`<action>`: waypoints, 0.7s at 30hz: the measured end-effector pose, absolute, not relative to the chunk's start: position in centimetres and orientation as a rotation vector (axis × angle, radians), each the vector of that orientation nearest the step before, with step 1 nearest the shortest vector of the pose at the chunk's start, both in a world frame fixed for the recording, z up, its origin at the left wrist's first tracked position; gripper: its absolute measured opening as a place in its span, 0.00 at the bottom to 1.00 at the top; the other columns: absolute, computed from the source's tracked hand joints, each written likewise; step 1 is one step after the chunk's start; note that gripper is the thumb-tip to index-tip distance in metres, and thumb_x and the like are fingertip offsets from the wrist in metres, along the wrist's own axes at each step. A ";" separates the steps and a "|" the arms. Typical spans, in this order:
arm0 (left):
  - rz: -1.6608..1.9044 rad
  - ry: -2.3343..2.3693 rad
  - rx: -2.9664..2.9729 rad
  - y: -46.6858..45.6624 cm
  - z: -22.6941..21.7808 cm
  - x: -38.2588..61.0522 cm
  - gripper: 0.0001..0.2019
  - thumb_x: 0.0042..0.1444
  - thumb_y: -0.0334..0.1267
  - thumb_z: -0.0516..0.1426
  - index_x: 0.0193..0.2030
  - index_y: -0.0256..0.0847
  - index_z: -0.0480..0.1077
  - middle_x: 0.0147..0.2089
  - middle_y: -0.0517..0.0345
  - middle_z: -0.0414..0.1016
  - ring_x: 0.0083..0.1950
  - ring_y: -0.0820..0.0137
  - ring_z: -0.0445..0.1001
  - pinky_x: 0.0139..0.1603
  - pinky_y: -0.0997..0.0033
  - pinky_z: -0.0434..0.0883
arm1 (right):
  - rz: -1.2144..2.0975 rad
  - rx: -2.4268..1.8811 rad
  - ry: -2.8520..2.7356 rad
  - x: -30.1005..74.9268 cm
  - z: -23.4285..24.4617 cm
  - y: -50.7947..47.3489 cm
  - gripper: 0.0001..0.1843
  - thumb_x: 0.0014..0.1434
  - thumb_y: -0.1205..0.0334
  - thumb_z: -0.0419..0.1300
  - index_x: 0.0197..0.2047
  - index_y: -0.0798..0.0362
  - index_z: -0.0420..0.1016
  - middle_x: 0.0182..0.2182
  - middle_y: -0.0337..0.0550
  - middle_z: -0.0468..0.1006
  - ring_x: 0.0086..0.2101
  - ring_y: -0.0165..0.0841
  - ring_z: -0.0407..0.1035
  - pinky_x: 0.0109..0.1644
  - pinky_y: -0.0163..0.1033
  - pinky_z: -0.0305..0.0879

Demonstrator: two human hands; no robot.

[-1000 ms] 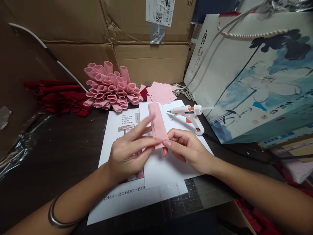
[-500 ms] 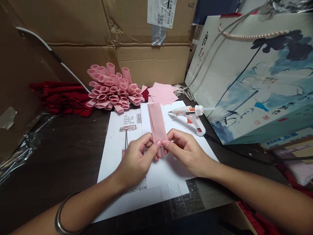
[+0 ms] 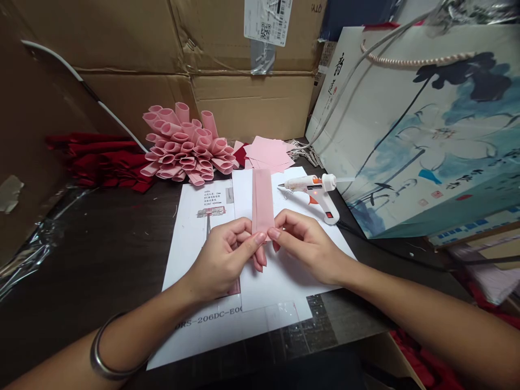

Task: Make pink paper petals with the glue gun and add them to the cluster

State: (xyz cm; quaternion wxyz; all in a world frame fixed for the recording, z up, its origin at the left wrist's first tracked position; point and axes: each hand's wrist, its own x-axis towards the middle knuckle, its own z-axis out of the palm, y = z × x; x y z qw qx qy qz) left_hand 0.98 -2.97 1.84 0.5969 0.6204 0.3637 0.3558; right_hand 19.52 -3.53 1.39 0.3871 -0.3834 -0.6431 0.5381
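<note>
A pink strip (image 3: 263, 200), folded lengthwise with an overlapping seam, stands up between my fingers above white paper. My left hand (image 3: 223, 254) pinches its lower left corner between thumb and fingers. At the lower right corner, my right hand (image 3: 311, 246) also holds it between thumb and forefinger. Both thumbs lie on the near face, almost touching. Beyond my right hand lies a white glue gun (image 3: 314, 189), its nozzle pointing left and its trigger orange. Under my hands are printed sheets (image 3: 182, 249) with a drawing and a plain white sheet (image 3: 280, 292).
Several rolled pink tubes (image 3: 182, 143) are heaped at the back, beside flat pink pieces (image 3: 270, 153) and metal bits (image 3: 311, 154). Dark red folded pieces (image 3: 109, 162) lie at the left. A cardboard box (image 3: 252, 105) and a large paper bag (image 3: 422, 135) enclose the table.
The pink strip has turned slightly and now stands more upright. Both hands keep their pinch near its lower end. The view has shifted a little.
</note>
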 end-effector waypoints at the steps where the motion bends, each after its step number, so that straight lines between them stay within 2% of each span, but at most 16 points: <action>1: 0.825 0.847 1.448 -3.0 1.8 0.9 0.10 0.63 0.38 0.56 0.30 0.37 0.68 0.22 0.61 0.73 0.24 0.77 0.72 0.28 0.79 0.69 | 1.369 -0.970 -1.631 19.5 1.5 -3.6 0.13 0.66 0.55 0.55 0.32 0.53 0.64 0.25 0.33 0.65 0.26 0.26 0.58 0.32 0.35 0.53; 5: 0.862 0.865 1.492 -3.0 1.6 0.8 0.11 0.62 0.40 0.55 0.31 0.37 0.69 0.23 0.60 0.73 0.26 0.75 0.73 0.29 0.77 0.70 | 1.451 -0.907 -1.651 19.5 1.9 -3.9 0.12 0.66 0.57 0.55 0.32 0.52 0.62 0.24 0.33 0.65 0.26 0.26 0.58 0.32 0.35 0.53; 9: 0.857 0.860 1.504 -2.9 1.5 0.8 0.11 0.62 0.40 0.56 0.31 0.36 0.69 0.24 0.58 0.75 0.26 0.74 0.74 0.28 0.77 0.70 | 1.542 -0.829 -1.678 19.3 2.1 -4.0 0.14 0.68 0.57 0.52 0.31 0.53 0.63 0.30 0.40 0.74 0.34 0.31 0.67 0.40 0.38 0.60; 12: 0.844 0.831 1.465 -2.9 1.6 1.0 0.11 0.62 0.40 0.56 0.31 0.37 0.68 0.24 0.58 0.75 0.26 0.73 0.74 0.26 0.77 0.70 | 1.535 -0.806 -1.682 19.1 2.0 -4.0 0.15 0.70 0.55 0.49 0.33 0.53 0.63 0.31 0.41 0.75 0.36 0.32 0.69 0.43 0.40 0.61; 18: 0.872 0.892 1.430 -3.0 1.7 1.4 0.12 0.63 0.42 0.56 0.31 0.38 0.69 0.23 0.59 0.76 0.26 0.73 0.74 0.29 0.76 0.71 | 1.345 -0.921 -1.715 19.0 2.1 -4.1 0.15 0.69 0.55 0.52 0.32 0.52 0.61 0.26 0.35 0.70 0.30 0.28 0.65 0.37 0.35 0.58; 21: 0.894 0.908 1.421 -2.9 1.6 1.3 0.11 0.62 0.42 0.57 0.32 0.38 0.70 0.24 0.58 0.76 0.28 0.72 0.76 0.33 0.74 0.73 | 1.327 -0.974 -1.740 19.1 2.1 -3.9 0.15 0.69 0.53 0.51 0.32 0.52 0.63 0.27 0.36 0.72 0.30 0.28 0.64 0.36 0.35 0.58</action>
